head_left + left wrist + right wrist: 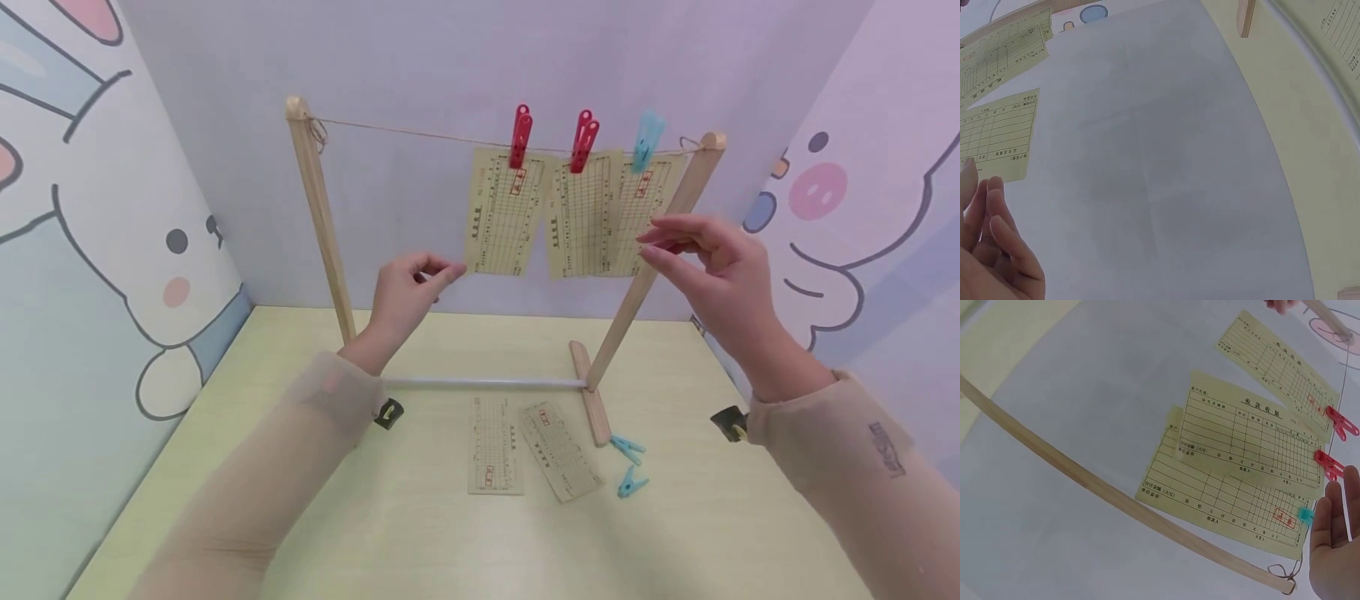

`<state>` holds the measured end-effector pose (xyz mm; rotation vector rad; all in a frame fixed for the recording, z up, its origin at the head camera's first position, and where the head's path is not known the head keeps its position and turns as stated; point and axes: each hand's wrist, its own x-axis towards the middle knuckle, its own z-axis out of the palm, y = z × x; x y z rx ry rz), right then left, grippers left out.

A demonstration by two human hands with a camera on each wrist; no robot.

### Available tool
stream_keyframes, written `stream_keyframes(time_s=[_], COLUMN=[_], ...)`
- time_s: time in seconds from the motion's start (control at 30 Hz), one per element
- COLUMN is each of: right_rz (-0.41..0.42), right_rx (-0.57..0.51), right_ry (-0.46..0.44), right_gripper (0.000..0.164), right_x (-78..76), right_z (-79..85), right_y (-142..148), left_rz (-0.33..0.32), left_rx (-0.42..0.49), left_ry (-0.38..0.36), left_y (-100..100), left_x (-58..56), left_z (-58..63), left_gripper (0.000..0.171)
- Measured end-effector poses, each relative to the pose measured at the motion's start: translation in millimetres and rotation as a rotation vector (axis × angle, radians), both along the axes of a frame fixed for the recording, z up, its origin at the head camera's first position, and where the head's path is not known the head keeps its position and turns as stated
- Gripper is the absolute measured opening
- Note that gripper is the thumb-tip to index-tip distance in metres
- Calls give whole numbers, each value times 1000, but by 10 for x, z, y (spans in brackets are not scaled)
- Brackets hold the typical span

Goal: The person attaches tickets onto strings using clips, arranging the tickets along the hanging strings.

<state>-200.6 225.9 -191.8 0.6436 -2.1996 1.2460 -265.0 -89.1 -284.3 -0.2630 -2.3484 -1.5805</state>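
Note:
My left hand (416,287) is raised by the lower left corner of the leftmost hanging receipt (504,217). Its fingertips are right at the paper's edge, thumb and fingers bent toward each other; the left wrist view shows a gap between thumb (967,181) and fingers. Two red clothespins (521,137) and a light blue one (648,142) fasten three printed receipts to a thin string (420,132). The middle receipt (1250,431) overlaps the right one (1222,512). Holding nothing, my right hand (708,258) is in front of the right post, thumb apart from the gently bent fingers.
The string runs between two wooden posts (318,208), joined low down by a white rod (487,383). Two more receipts (495,446) lie on the pale table (375,525), and two blue clothespins (630,482) lie right of them. Black clips (388,413) sit at either side.

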Motion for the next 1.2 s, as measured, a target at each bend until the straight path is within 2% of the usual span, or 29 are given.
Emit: stream_keyframes(time_s=[0.33, 0.67, 1.0, 1.2], right_rz=[74, 46, 26, 15], right_rx=[-62, 98, 103, 69], right_ry=[-12, 78, 55, 31], right_gripper=[27, 27, 28, 30], right_x=[87, 153, 177, 180], right_z=[-144, -316, -515, -648], right_y=[90, 150, 255, 320], left_rz=[-12, -39, -63, -58], left_rx=[29, 66, 113, 122], left_ry=[-25, -55, -97, -124], left_y=[6, 65, 134, 146], left_x=[28, 71, 150, 164], left_z=[-203, -416, -564, -623], left_gripper=[36, 36, 36, 38])
